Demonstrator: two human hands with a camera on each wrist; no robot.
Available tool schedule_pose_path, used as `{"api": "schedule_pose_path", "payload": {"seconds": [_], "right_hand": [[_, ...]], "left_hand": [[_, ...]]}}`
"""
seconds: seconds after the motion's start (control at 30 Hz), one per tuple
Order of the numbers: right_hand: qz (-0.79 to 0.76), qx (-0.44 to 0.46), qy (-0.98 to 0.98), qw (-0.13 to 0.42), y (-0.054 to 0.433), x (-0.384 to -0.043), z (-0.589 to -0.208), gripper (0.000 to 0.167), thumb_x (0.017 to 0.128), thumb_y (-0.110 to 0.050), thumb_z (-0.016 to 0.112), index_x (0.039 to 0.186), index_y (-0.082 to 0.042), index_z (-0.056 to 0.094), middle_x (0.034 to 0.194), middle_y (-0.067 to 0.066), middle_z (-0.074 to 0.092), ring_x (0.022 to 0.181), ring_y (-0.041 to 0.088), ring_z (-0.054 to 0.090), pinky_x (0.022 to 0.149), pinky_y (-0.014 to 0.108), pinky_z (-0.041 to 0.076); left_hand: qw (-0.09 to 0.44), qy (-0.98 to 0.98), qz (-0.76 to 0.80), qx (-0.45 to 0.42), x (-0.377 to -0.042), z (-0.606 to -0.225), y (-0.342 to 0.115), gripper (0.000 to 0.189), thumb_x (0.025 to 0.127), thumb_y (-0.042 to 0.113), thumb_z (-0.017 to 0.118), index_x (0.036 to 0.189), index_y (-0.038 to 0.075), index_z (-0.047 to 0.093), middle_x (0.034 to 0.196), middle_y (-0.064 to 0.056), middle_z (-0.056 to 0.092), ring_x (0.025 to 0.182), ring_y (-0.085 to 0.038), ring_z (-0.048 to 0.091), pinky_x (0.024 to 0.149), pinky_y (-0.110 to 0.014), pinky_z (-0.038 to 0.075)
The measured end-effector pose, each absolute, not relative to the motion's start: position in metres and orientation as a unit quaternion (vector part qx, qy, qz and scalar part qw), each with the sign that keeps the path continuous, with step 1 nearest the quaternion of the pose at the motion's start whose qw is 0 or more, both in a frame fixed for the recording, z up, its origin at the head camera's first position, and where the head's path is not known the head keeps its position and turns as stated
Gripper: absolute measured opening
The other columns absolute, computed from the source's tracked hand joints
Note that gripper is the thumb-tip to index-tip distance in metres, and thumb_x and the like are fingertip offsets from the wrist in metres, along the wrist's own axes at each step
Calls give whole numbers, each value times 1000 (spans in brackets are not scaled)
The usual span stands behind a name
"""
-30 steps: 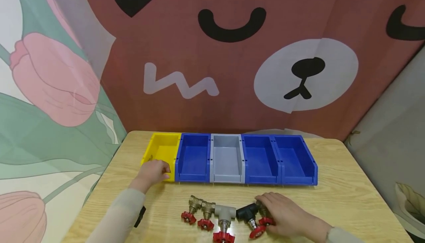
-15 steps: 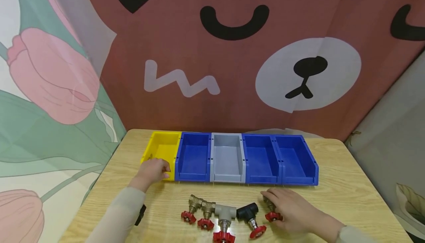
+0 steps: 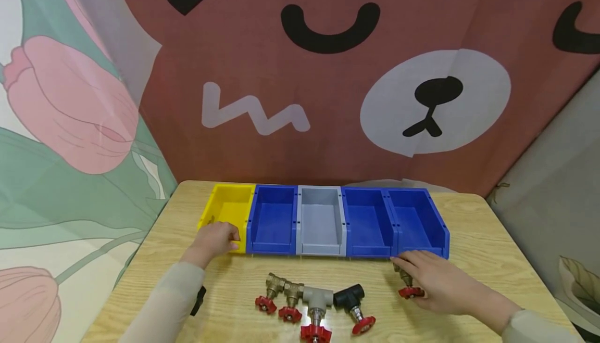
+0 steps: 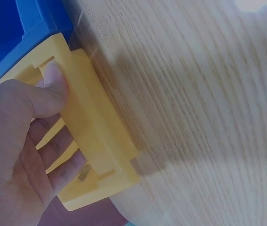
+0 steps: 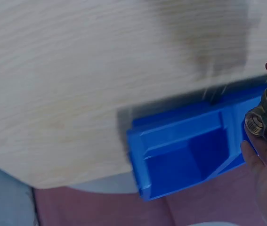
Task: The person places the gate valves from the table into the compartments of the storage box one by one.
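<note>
My left hand (image 3: 213, 240) grips the front lip of the yellow bin (image 3: 233, 193), thumb outside and fingers over the inner side, as the left wrist view shows. In my right hand (image 3: 442, 283) is a brass valve (image 3: 405, 276) with a red handwheel, held just in front of the rightmost blue bin (image 3: 414, 223). In the right wrist view the valve's threaded mouth (image 5: 254, 123) faces the camera. On the table lie two brass valves (image 3: 272, 291) (image 3: 293, 301), a grey tee-shaped valve (image 3: 319, 298) and a black one (image 3: 349, 297), all with red handwheels.
Two more blue bins (image 3: 274, 249) (image 3: 367, 252) and a grey bin (image 3: 321, 250) complete the joined row at the back of the wooden table (image 3: 483, 233). A printed curtain (image 3: 253, 161) hangs behind it. Some small black thing (image 3: 199, 301) shows beside the left sleeve.
My right hand has lifted the brass valve away from beside the black one and carried it right and back towards the bins. The left hand has stayed on the yellow bin.
</note>
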State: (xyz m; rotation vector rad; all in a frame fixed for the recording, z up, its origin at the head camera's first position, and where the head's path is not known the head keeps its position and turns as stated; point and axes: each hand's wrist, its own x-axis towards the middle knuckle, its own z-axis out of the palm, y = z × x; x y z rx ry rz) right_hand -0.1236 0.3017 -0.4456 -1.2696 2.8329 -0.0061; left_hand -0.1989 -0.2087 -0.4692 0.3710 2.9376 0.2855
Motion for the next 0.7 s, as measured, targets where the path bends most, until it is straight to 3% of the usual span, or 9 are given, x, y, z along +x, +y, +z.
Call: {"api": "schedule_pose_path", "payload": {"seconds": [0.27,0.7], "right_hand": [[9,-427,903,-55,320,-131,-437,80,67,-31,90,133,0,57,121,8,59,106,26,61,85,49,53],[31,-403,914,-49,340,-154,-431,79,70,-31,88,134,1,55,121,12,58,108,30,59,87,51,52]], "left_hand": [[66,984,99,133,-197,-467,-209,12,83,19,81,80,16,70,82,4,67,72,-14,57,67,-37,51],[62,984,103,131,-197,-469,-208,14,82,21,82,79,16,69,77,5,64,69,-14,54,65,-34,48]]}}
